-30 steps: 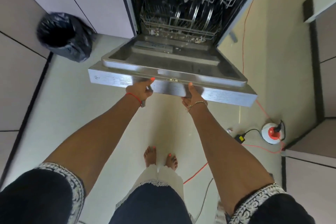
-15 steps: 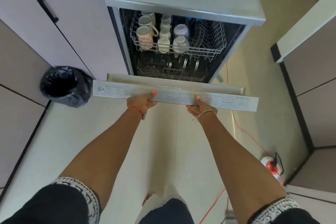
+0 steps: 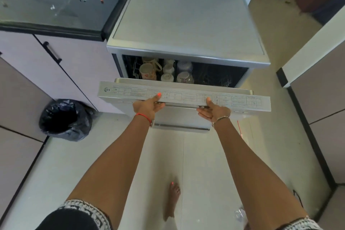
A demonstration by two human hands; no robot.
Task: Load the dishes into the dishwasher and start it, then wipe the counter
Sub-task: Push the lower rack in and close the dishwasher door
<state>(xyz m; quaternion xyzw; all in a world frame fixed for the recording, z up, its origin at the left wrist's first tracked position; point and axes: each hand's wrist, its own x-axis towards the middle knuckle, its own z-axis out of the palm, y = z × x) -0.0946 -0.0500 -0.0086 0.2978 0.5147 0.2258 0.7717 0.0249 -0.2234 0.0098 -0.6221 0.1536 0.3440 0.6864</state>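
The steel dishwasher (image 3: pixel 186 24) stands in the middle with its door (image 3: pixel 242 100) raised most of the way, leaving a narrow gap at the top. Through the gap I see mugs and cups (image 3: pixel 149 73) in the upper rack. My left hand (image 3: pixel 147 105) grips the door's top edge left of centre, thumb on the control strip. My right hand (image 3: pixel 212 111) holds the same edge from below, right of centre, thumb on top. The black counter (image 3: pixel 56 2) at upper left is strewn with crumbs and scraps.
A bin lined with a black bag (image 3: pixel 65 119) stands on the floor at left, beside the lilac cabinet doors (image 3: pixel 78 73). A red cable (image 3: pixel 240 129) runs along the floor right of the dishwasher. Cabinets (image 3: pixel 321 84) close in on the right. My bare foot (image 3: pixel 173 198) is below.
The door has swung up from lying flat to nearly closed, with both hands lifting its edge. The view has risen, so the dishwasher top and dirty counter now show.
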